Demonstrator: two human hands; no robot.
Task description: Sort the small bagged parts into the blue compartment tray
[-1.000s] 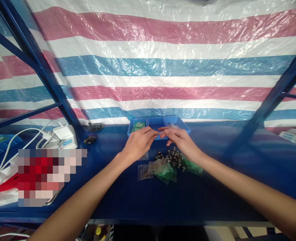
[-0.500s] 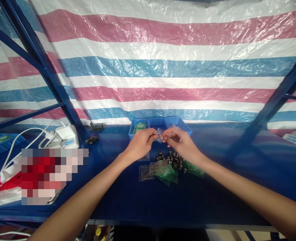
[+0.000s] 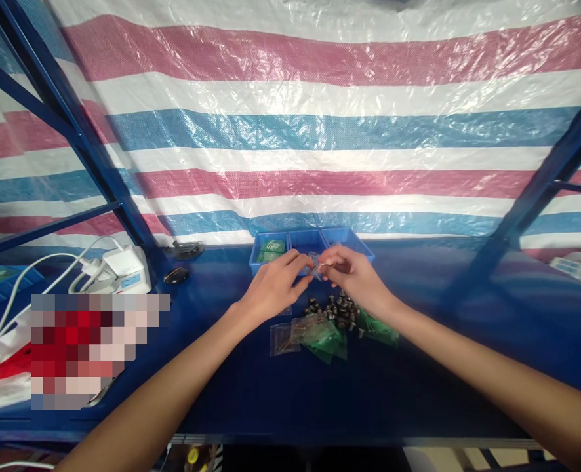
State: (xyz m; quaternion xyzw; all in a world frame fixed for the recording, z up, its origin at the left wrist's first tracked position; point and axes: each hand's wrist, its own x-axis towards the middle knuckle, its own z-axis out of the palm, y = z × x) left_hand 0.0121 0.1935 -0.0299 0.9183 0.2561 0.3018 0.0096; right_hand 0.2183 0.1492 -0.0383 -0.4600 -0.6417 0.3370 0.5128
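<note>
My left hand [image 3: 279, 283] and my right hand [image 3: 350, 272] meet over the table, just in front of a blue divided tray [image 3: 364, 245]. Between their fingertips is a small clear plastic bag [image 3: 314, 259], pinched from both sides. Something thin and brownish shows at the bag, too small to name. Below the hands lies a pile of small dark metal screws [image 3: 342, 308]. In front of it are clear bags with thin brownish pieces [image 3: 285, 338] and green plastic bags [image 3: 328, 341]. More green bags [image 3: 380, 329] lie under my right wrist.
Green packets [image 3: 271, 250] sit in the tray's left compartment. To the left are a black mouse-like object [image 3: 176, 275], a white power strip with plugs and cables [image 3: 132, 272], and another blue tray [image 3: 10, 292]. Blue frame posts [image 3: 94, 157] rise on both sides before a striped sheet.
The fingers of both hands have shifted slightly around the clear bag, and my left thumb lies lower. The whole view has moved a little. The piles look the same.
</note>
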